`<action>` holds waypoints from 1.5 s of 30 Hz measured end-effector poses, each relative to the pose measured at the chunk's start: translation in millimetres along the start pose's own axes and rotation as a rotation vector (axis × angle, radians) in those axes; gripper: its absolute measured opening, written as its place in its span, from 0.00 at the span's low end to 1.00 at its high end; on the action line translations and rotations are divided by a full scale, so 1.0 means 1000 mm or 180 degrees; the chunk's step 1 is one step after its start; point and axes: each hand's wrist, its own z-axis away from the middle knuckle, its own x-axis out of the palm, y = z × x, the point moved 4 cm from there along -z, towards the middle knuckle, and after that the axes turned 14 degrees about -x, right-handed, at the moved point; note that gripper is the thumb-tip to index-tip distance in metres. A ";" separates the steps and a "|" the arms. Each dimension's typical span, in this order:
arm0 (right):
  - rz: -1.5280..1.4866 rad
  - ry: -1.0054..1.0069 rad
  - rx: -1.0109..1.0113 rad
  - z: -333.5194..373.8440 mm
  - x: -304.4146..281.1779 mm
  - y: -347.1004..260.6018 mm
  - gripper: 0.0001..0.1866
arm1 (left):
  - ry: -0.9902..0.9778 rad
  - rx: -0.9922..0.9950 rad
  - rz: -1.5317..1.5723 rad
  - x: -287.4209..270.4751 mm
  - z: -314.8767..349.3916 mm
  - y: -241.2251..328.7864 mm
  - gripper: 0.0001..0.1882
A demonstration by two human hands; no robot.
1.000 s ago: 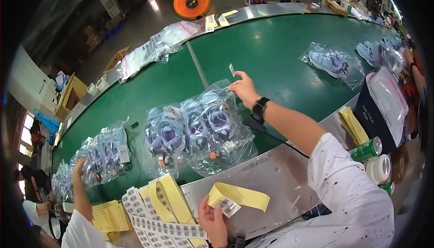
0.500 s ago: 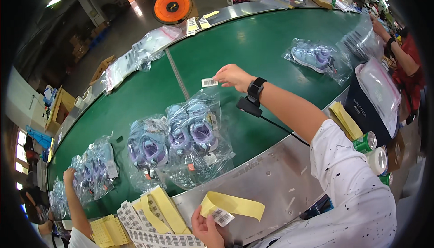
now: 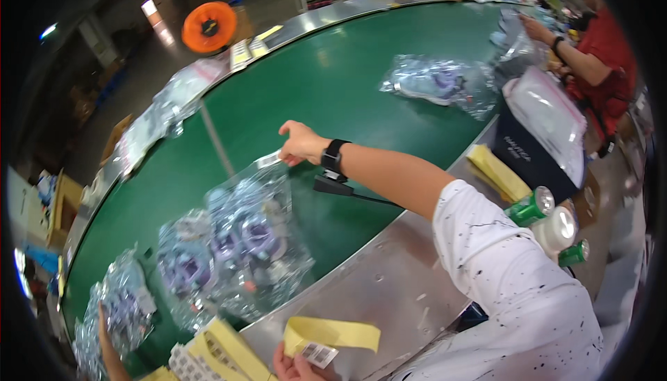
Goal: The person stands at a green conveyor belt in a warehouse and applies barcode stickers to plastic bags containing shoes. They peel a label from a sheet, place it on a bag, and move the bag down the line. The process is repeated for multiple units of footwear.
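My right hand (image 3: 301,143), with a black band at the wrist, pinches the edge of a small white barcode label (image 3: 269,159). The label is at the upper edge of a clear plastic bag (image 3: 295,256) holding a pair of light blue and purple shoes (image 3: 258,236); whether it is stuck down I cannot tell. Near the front edge, my left hand (image 3: 295,368) grips a yellow backing strip (image 3: 340,330). The strip curls over to the right, and a barcode label (image 3: 318,354) sits at its held end. Another bagged pair of shoes (image 3: 186,270) lies left of the first.
More bagged shoes (image 3: 125,301) lie at the left, beside another person's arm (image 3: 109,350). One bagged pair (image 3: 438,84) rests on the green belt (image 3: 333,103) at far right. Label sheets (image 3: 229,350), a dark box (image 3: 531,150) and green cans (image 3: 531,206) stand along the near side.
The view has swung right, shifting everything leftward. My right hand has brought its label down to the bag's upper edge. My left hand still holds the yellow strip.
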 end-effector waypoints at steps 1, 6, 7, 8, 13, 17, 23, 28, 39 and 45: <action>0.0141 0.0044 -0.0150 -0.010 -0.023 0.000 0.34 | -0.0039 -0.0010 0.0180 0.005 0.002 0.003 0.20; 0.4403 0.0732 -0.0556 -0.030 -0.201 -0.026 0.11 | -0.0142 -0.0109 0.0165 0.005 0.001 0.002 0.20; 0.5058 0.1038 -0.0940 -0.018 -0.226 -0.033 0.10 | -0.0158 -0.0101 0.0114 0.000 0.000 -0.001 0.20; 0.5141 0.1191 -0.1167 -0.002 -0.254 -0.038 0.10 | -0.0164 -0.0095 0.0075 -0.003 -0.001 -0.004 0.20; 0.5373 0.0443 0.0072 0.038 -0.332 0.002 0.12 | -0.0190 0.0144 0.0204 0.006 -0.007 -0.013 0.19; 0.4645 0.0613 -0.0577 0.027 -0.332 0.005 0.09 | -0.0266 0.0312 0.0331 0.008 -0.005 -0.005 0.19; 0.2231 -0.1379 -0.1265 0.072 -0.071 -0.022 0.05 | -0.0322 0.0390 0.0384 0.002 -0.007 -0.020 0.18; 0.1505 -0.0942 -0.2337 0.097 0.095 -0.015 0.03 | -0.0419 0.0344 0.0527 0.012 -0.007 -0.013 0.19; 0.0983 -0.1788 -0.1867 0.202 0.122 -0.076 0.12 | -0.0267 0.0081 0.1032 -0.009 -0.009 -0.014 0.18; 0.0441 -0.2553 -0.1339 0.290 0.084 -0.050 0.14 | -0.0510 0.0406 0.0735 0.010 -0.003 0.020 0.13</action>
